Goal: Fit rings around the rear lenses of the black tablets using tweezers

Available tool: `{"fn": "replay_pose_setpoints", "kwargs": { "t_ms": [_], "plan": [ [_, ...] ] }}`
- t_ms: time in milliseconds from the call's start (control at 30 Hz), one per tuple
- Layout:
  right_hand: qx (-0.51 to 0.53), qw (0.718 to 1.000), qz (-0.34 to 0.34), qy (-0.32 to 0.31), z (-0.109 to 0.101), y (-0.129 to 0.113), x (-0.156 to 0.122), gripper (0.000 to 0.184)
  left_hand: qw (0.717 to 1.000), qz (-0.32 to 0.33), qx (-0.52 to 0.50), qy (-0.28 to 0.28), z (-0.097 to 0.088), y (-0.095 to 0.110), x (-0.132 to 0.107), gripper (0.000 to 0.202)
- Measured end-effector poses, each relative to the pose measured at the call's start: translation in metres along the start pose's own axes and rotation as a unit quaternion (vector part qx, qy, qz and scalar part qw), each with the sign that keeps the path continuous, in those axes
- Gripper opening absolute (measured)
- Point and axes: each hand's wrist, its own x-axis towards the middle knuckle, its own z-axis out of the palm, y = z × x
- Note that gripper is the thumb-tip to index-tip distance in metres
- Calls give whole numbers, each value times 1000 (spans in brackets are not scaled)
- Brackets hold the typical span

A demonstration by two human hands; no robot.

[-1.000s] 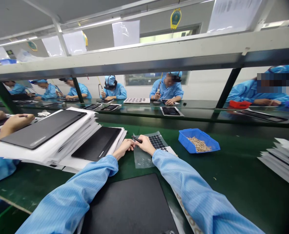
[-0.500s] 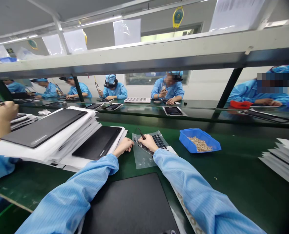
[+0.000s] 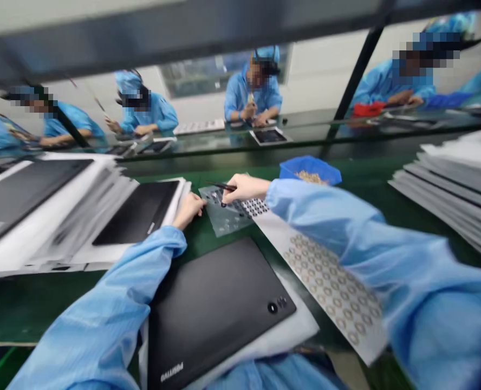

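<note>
My right hand [image 3: 240, 187] is closed around dark tweezers [image 3: 224, 186], their tips pointing left above a clear plastic bag [image 3: 228, 219]. Small black round pieces [image 3: 257, 207] show in rows beside that hand, at the bag's right. My left hand [image 3: 190, 210] has its fingers curled together, the fingertips at the bag's left edge; what they pinch, if anything, is hidden. In front of me a dark tablet [image 3: 216, 309] lies back side up on white wrapping [image 3: 301, 325], its camera rings at the right. A sheet of ring-shaped stickers [image 3: 333, 287] runs beneath my right forearm.
Left of my left hand, a black tablet [image 3: 137, 211] rests on white sheets, beside a taller stack of sheets [image 3: 78, 216] with another tablet [image 3: 29, 195]. A blue tray [image 3: 291, 168] holds small tan pieces. Layered sheets [image 3: 452, 189] stand right. Several co-workers sit opposite.
My view has tilted down and shifted, showing more of the tablet in front and the sticker sheet. My right hand, still with the tweezers, has turned so they point left. My left hand stays beside the bag.
</note>
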Motion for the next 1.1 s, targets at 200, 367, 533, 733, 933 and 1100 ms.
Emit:
{"fn": "replay_pose_setpoints", "kwargs": {
  "t_ms": [200,367,533,733,933,1100],
  "plan": [
    [14,978,128,-162,0,4,-152,8,990,139,15,-25,3,19,-49,19],
    [119,965,214,-92,28,16,-220,12,929,326,-17,-175,34,27,-119,31],
    [99,963,250,-35,37,16,-215,10,896,398,5,-195,58,22,-125,29],
    [61,961,265,-38,39,14,-215,10,890,418,16,-180,55,17,-123,27],
    [-42,969,244,-5,43,9,-214,21,870,464,54,-156,59,18,-126,27],
    [-42,971,235,-5,40,8,-214,28,786,594,101,-138,62,22,-134,28]
  ]
}}
